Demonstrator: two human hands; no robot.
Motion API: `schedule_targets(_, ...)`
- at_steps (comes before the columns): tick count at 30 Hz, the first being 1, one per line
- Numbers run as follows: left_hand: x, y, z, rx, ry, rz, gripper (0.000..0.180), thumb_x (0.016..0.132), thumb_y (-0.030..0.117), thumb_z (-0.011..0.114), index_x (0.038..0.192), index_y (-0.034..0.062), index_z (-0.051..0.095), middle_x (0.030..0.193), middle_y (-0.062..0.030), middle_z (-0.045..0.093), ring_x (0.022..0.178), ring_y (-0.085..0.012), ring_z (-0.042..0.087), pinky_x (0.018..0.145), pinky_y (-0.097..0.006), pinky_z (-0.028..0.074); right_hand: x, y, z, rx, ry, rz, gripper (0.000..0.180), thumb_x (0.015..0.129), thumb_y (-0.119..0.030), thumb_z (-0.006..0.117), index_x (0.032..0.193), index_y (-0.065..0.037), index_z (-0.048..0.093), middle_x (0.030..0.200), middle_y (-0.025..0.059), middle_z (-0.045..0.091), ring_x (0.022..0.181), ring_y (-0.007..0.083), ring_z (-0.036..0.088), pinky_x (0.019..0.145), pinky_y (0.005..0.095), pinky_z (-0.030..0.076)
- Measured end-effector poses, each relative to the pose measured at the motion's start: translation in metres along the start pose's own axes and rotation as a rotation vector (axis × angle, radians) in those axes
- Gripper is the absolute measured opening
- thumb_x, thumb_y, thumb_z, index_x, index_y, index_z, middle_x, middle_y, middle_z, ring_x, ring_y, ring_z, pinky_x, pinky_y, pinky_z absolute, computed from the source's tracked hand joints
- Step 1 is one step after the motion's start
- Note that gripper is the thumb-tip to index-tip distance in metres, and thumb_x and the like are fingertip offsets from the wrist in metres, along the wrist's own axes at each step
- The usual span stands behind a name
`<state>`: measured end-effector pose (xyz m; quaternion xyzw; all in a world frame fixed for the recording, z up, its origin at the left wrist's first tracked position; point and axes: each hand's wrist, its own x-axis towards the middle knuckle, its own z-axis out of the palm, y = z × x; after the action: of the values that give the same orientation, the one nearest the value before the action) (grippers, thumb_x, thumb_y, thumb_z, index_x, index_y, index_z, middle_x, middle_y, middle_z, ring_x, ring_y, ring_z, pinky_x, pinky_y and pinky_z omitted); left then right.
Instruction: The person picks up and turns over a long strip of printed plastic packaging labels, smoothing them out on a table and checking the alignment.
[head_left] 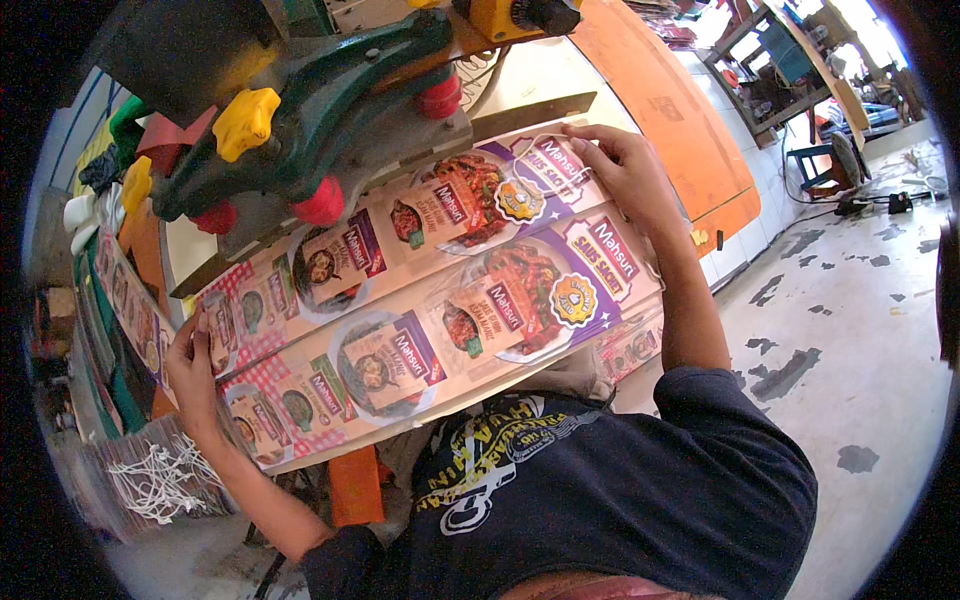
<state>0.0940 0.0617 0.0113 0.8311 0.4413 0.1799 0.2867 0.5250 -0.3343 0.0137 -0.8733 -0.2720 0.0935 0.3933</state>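
A wide sheet of printed card [400, 300] with food pictures in pink, purple and red check lies aslant in front of me, with a long fold or seam between its two bands. My left hand [193, 375] grips its left edge, thumb on top. At the far right corner my right hand [630, 175] holds the edge, its thumb on the print and the other fingers partly hidden behind. A thin white cord [548, 137] loops close to the right fingertips. The sheet's far edge rests against the machine's metal guide bar [535, 115].
A dark green machine clamp [330, 110] with red rubber feet [320, 200] and a yellow knob [246, 124] stands above the sheet's far side. An orange board [670, 120] is at the right. White cords [165, 475] lie on a stack at lower left. A wooden stand [790, 75] is far right.
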Motion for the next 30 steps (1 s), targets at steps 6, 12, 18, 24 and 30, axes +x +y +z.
schedule_targets(6,0.0,-0.005,-0.001,-0.029,0.006,-0.046,0.049,0.103,0.039,0.059,0.133,0.0015,0.063,0.069,0.0028,0.048,0.057,-0.0057,0.035,0.048,-0.026,0.031,0.0,0.005,0.002,0.01,0.019,-0.031,0.031,0.094,-0.029,0.065,0.117,-0.01,0.073,0.089,0.0183,0.073,0.079,0.0287,0.069,0.076,0.0402,0.051)
schedule_targets(12,0.002,-0.014,-0.001,0.012,0.029,-0.058,0.048,0.102,0.04,0.059,0.132,0.0025,0.065,0.068,0.0032,0.047,0.058,-0.0053,0.036,0.049,-0.026,0.032,-0.002,0.003,0.0,0.027,0.012,-0.031,0.031,0.095,-0.029,0.064,0.117,-0.009,0.073,0.09,0.0182,0.074,0.078,0.027,0.069,0.075,0.0384,0.051)
schedule_targets(18,-0.002,-0.003,0.001,-0.03,0.041,-0.094,0.046,0.103,0.037,0.059,0.13,0.0015,0.066,0.068,0.004,0.047,0.059,-0.0047,0.034,0.05,-0.025,0.03,-0.001,0.004,0.002,0.037,0.009,-0.052,0.032,0.095,-0.028,0.064,0.118,-0.009,0.073,0.091,0.0184,0.074,0.078,0.0254,0.069,0.075,0.0381,0.051)
schedule_targets(24,0.003,-0.006,-0.001,-0.034,0.039,-0.102,0.044,0.103,0.034,0.059,0.13,-0.0003,0.065,0.068,0.003,0.049,0.058,-0.0052,0.034,0.05,-0.026,0.028,-0.001,0.001,-0.001,0.018,0.0,-0.035,0.031,0.095,-0.028,0.064,0.118,-0.01,0.073,0.092,0.0187,0.074,0.077,0.0266,0.07,0.075,0.0392,0.051)
schedule_targets(30,0.003,-0.016,-0.003,-0.01,0.039,-0.032,0.044,0.103,0.032,0.059,0.129,-0.0026,0.064,0.068,0.0017,0.051,0.057,-0.0061,0.035,0.051,-0.026,0.03,0.0,0.003,0.003,-0.004,0.013,-0.021,0.03,0.094,-0.029,0.064,0.116,-0.011,0.074,0.088,0.0173,0.074,0.076,0.0282,0.07,0.075,0.0395,0.051)
